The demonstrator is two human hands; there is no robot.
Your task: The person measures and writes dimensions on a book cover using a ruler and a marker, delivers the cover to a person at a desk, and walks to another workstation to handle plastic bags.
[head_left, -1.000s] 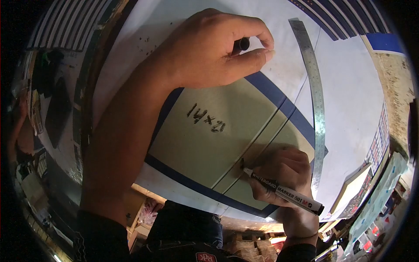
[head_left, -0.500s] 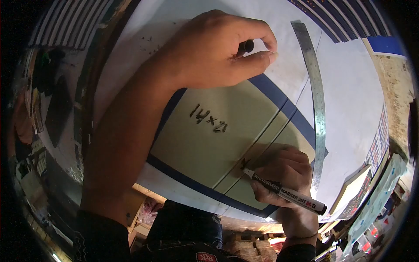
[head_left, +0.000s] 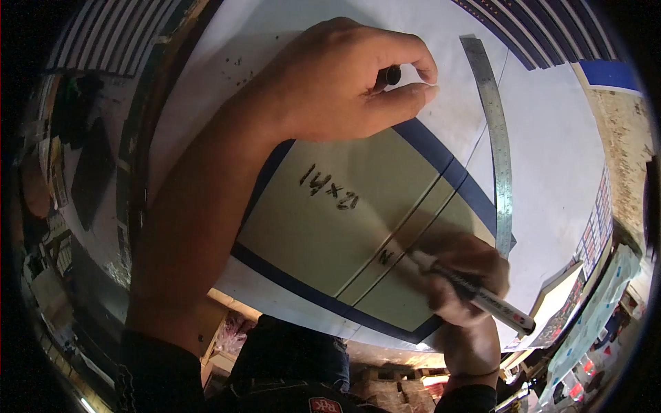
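Note:
My right hand [head_left: 475,275] grips a whiteboard marker [head_left: 482,292], its white tip just above a grey-green board panel [head_left: 310,234]. The hand and marker are blurred by motion. Black handwriting [head_left: 330,189], a number and a multiplication sign, is on the panel's larger part. A small fresh black mark [head_left: 385,257] sits on the narrow strip between two parallel grooves. Blue material [head_left: 275,275] borders the panel. My left hand [head_left: 351,79] rests at the panel's far edge, fingers curled round a small black cap [head_left: 392,74] whose round end shows.
A steel ruler [head_left: 492,117] lies along the right side of the white table surface [head_left: 551,151]. Stacks of dark striped pieces [head_left: 544,27] stand at the top right and top left. Printed sheets [head_left: 568,310] lie at the right edge. Small dark specks are scattered beyond my left forearm.
My right hand has moved a little right with the marker, its tip off the strip. The black mark there has more strokes. My left hand keeps its place.

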